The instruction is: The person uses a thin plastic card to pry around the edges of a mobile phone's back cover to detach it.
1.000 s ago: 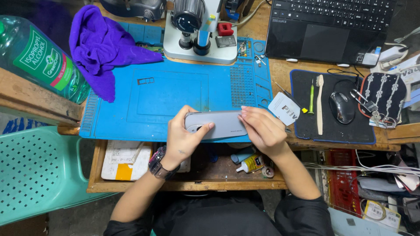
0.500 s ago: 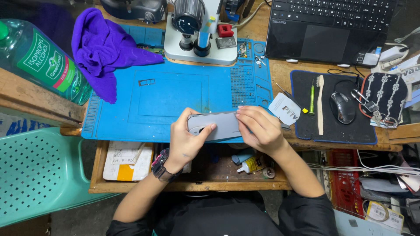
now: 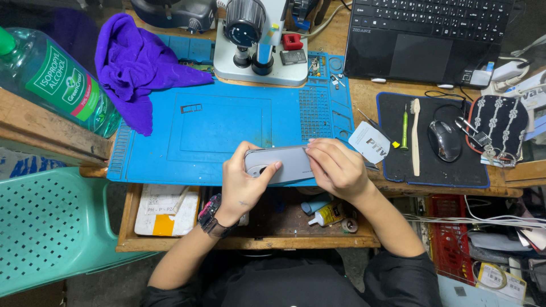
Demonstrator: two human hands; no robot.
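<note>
My palms cover much of the grey phone (image 3: 281, 165), so I see only its back and top edge; its face is turned away from me. My left hand (image 3: 242, 182) wraps around its left end, thumb laid across the back near the round camera ring. My right hand (image 3: 335, 167) curls over the right end, fingertips (image 3: 311, 149) pinched at the upper corner; whether they hold a small tool there I cannot tell. My forearms run out of view at the bottom.

The phone sits at the near edge of the blue work mat (image 3: 216, 122), which lies on a worn wooden bench. A purple cloth (image 3: 136, 65) is heaped on the mat's far left corner, and a microscope (image 3: 256, 40) stands at its far edge, its top cut off. A clear bottle with a green label (image 3: 51, 79) lies on a wooden ledge to my left, partly out of frame. To my right a black pad (image 3: 449, 167) carries a mouse (image 3: 442, 139), a green-handled tool (image 3: 404, 126) and a pale brush (image 3: 415, 136); a white card (image 3: 369, 142) lies between mat and pad. A laptop (image 3: 426, 34) sits behind, clipped by the frame.

Below my hands an open drawer (image 3: 284, 216) holds small bottles, dim and hard to identify. The middle of the mat lies bare beyond my hands. A green plastic chair (image 3: 57, 227) crowds my left, tangled cables (image 3: 489, 222) my right.
</note>
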